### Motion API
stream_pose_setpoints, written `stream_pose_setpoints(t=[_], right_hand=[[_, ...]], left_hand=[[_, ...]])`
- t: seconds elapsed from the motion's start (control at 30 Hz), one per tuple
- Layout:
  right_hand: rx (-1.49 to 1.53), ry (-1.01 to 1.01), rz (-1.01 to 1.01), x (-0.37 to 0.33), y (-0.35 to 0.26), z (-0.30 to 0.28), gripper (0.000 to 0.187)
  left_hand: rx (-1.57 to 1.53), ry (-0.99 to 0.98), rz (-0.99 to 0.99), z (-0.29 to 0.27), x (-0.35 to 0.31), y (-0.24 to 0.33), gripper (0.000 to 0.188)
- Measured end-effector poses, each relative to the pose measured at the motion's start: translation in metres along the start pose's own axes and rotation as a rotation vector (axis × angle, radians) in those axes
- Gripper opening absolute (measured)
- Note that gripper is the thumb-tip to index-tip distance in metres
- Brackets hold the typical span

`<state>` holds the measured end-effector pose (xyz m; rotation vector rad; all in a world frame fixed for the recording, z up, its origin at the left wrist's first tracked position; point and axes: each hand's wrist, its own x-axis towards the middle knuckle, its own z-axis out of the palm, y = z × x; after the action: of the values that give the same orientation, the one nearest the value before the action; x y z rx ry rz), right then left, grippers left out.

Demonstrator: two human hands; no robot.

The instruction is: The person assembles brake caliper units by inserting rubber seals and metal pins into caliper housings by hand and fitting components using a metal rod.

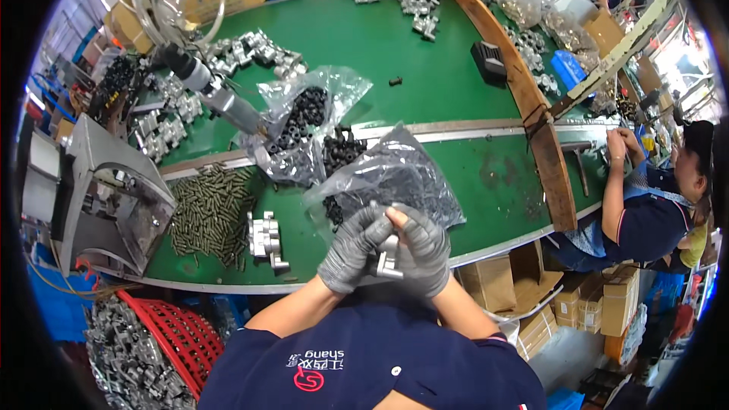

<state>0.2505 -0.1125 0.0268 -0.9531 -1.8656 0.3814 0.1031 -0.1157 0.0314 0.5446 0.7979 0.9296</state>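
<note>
Both my hands wear grey knit gloves and meet in front of my chest, over the near edge of the green table. My left hand (355, 249) has its fingers bent and pressed together at the tips. Close against it, my right hand (422, 249) is closed too, with a bare fingertip showing through the glove. A small silver metal casting (389, 258) sticks out below the fingers, gripped on my right hand's side. Whatever the left fingertips pinch is too small to make out. Just beyond lies a clear plastic bag (402, 175) of dark parts.
A heap of greenish threaded pins (211, 212) lies at left, beside silver castings (265, 240). An open bag of black rubber parts (304, 121) lies behind. A metal machine housing (114, 197) stands far left. A wooden divider (550, 175) separates a co-worker (653, 212) at right.
</note>
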Motion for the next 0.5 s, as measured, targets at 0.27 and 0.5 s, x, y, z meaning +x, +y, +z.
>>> stream_pose_setpoints(t=[0.27, 0.5], right_hand=[[0.288, 0.05, 0.169, 0.0, -0.006, -0.002, 0.038], [0.197, 0.166, 0.343, -0.015, -0.012, -0.01, 0.023]], left_hand=[[-0.049, -0.118, 0.014, -0.007, 0.002, 0.009, 0.029], [0.001, -0.098, 0.014, -0.005, 0.001, 0.012, 0.034]])
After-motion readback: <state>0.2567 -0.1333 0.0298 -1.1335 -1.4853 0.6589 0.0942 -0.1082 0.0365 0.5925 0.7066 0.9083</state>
